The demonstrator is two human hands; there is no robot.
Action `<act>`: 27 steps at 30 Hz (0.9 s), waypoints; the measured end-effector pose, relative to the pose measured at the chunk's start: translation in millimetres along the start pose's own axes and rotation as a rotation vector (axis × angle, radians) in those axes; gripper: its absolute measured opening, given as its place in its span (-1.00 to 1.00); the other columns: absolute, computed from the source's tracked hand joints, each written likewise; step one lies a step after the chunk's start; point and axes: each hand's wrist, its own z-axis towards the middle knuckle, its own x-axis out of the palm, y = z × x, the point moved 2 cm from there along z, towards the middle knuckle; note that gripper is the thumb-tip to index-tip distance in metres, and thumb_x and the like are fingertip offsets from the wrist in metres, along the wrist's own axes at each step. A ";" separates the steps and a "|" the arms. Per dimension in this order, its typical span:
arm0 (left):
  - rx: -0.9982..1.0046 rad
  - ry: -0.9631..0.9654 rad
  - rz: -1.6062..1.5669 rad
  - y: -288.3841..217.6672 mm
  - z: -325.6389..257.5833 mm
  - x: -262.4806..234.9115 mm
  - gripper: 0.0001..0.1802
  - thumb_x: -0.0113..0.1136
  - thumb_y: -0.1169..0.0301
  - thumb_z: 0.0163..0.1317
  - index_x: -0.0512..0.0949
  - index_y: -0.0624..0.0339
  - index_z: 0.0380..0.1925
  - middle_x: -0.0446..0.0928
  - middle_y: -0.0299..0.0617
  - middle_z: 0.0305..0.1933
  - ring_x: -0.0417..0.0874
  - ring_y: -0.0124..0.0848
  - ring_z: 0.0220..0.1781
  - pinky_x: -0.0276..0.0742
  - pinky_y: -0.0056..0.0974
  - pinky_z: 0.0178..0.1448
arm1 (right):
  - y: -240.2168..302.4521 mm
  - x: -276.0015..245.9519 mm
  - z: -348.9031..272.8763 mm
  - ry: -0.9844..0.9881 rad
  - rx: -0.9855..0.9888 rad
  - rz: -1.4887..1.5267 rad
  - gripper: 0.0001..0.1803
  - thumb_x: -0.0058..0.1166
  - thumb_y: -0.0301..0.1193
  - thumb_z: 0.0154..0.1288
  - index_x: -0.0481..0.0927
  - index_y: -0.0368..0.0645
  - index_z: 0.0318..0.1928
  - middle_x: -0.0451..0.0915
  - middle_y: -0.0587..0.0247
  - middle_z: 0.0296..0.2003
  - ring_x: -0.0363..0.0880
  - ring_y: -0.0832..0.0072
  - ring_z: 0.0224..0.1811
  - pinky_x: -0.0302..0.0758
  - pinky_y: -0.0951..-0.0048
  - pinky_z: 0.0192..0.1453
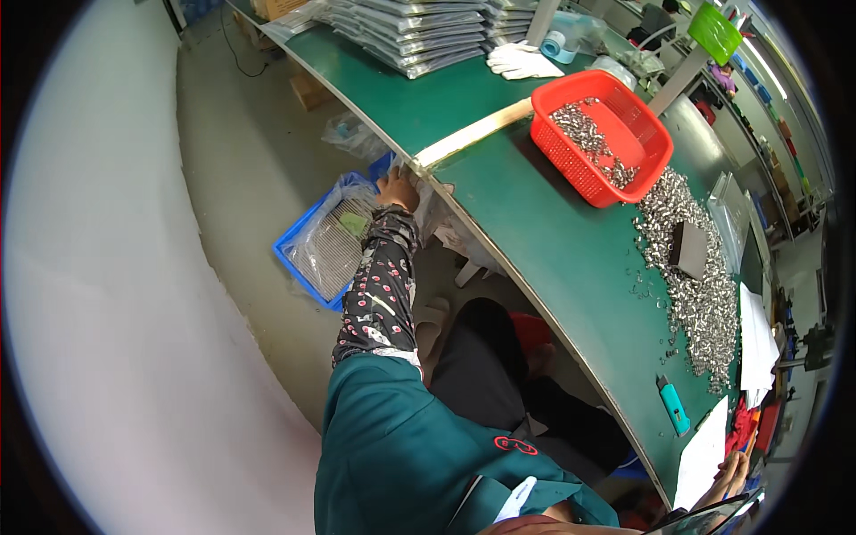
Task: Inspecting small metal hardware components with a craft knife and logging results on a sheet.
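Observation:
Reaching down beside the table, my left hand (pixel 398 191) is at the far corner of a blue crate (pixel 301 275). Its fingers look bent over the clear plastic bag (pixel 314 242) that lines the crate. Inside lies a grey gridded layer of small pieces with a pale green patch (pixel 353 223) on it. At the lower right edge, my right hand (pixel 733 475) shows only in part, its fingers close to white paper (pixel 701 456) on the table. Whether those fingers hold anything is hidden.
On the green table (pixel 544 241) stands a red basket (pixel 644 183) partly filled with small metal pieces. A loose heap of them (pixel 704 312) spreads beside it, with a dark block (pixel 688 250) on top. A teal cutter (pixel 675 408), white gloves (pixel 522 61) and stacked flat packages (pixel 415 36) lie around.

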 end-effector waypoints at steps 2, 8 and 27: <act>0.128 0.001 0.079 24.5 21.9 19.5 -0.50 0.01 0.35 0.02 0.32 -0.04 0.06 0.15 -0.38 0.23 0.18 -0.04 0.17 0.30 0.00 0.07 | -6.8 1.0 -2.0 -0.002 0.032 0.007 -0.79 -0.19 -0.26 0.28 0.40 -0.12 -0.29 0.25 0.47 -0.64 0.11 0.78 -0.64 0.05 0.71 -0.58; 0.174 -0.258 -0.357 42.2 2.5 -10.7 -0.60 0.07 0.42 0.02 0.41 0.23 -0.07 0.40 -0.10 0.01 0.42 -0.16 -0.01 0.36 -0.15 0.00 | -21.9 0.8 -7.9 -0.019 0.117 0.012 -0.80 -0.18 -0.25 0.28 0.40 -0.11 -0.29 0.25 0.48 -0.65 0.10 0.79 -0.65 0.04 0.72 -0.59; 0.617 0.252 -1.274 -157.9 -244.2 -131.3 -0.63 -0.07 0.69 0.08 0.25 0.31 -0.06 0.35 -0.17 -0.21 0.39 -0.47 -0.14 0.35 -0.40 -0.04 | 69.6 83.3 -35.8 0.226 0.059 0.453 -0.89 -0.06 -0.43 0.18 0.44 -0.21 -0.34 0.40 0.40 -0.52 0.32 0.68 -0.49 0.24 0.65 -0.44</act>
